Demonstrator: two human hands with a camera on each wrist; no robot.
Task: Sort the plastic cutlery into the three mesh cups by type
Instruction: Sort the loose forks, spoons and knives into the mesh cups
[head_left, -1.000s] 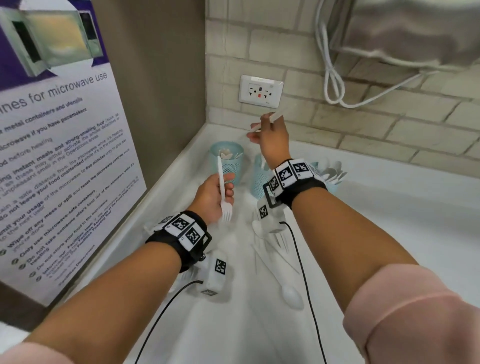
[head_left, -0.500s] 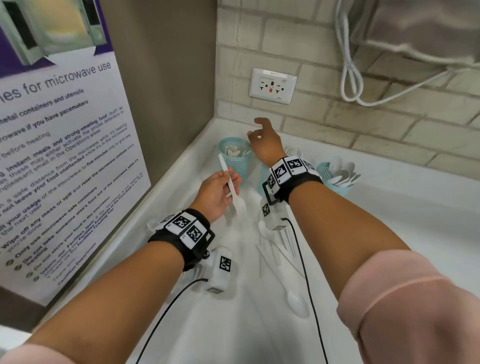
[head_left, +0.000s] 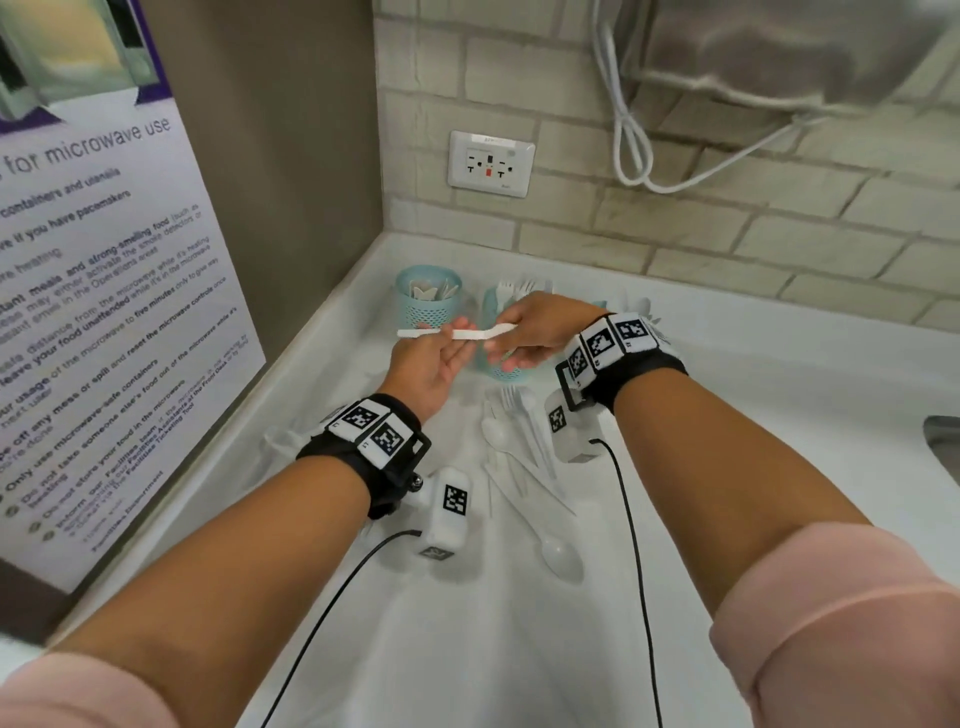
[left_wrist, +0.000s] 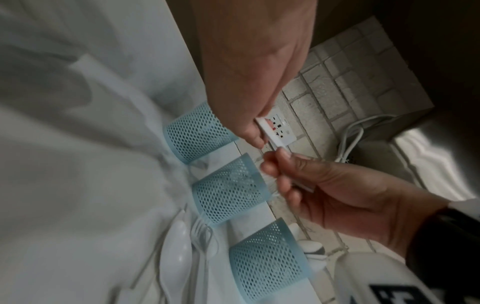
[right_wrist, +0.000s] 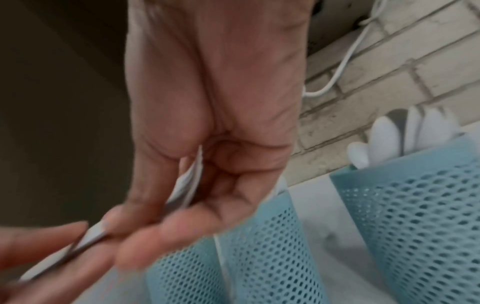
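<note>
A white plastic fork (head_left: 457, 333) lies level between the two hands, just in front of the middle mesh cup (head_left: 496, 322). The right hand (head_left: 540, 332) pinches its head end, tines tucked under the curled fingers; the left hand (head_left: 428, 366) touches the handle with its fingers nearly straight, and whether it grips or only steadies is hard to tell through the blur.

The sort looks well on but not finished. Beyond the left hand, the left mesh cup (head_left: 428, 296) holds flat handle ends, probably knives. The middle cup, behind the right hand's fingers, shows fork tines. The right mesh cup (left_wrist: 270, 261), mostly hidden behind the right wrist in the head view, holds spoon bowls. Below both hands loose cutlery (head_left: 519, 447) still lies in a scatter, among it a fork and a long spoon (head_left: 558, 556) nearer the body.

All rests on a white counter (head_left: 519, 649) in a corner. Past the hands a pale brick wall carries a wall socket (head_left: 491, 163) and a looped white cable (head_left: 631, 150). To the left hangs a microwave-use poster (head_left: 104, 312).
</note>
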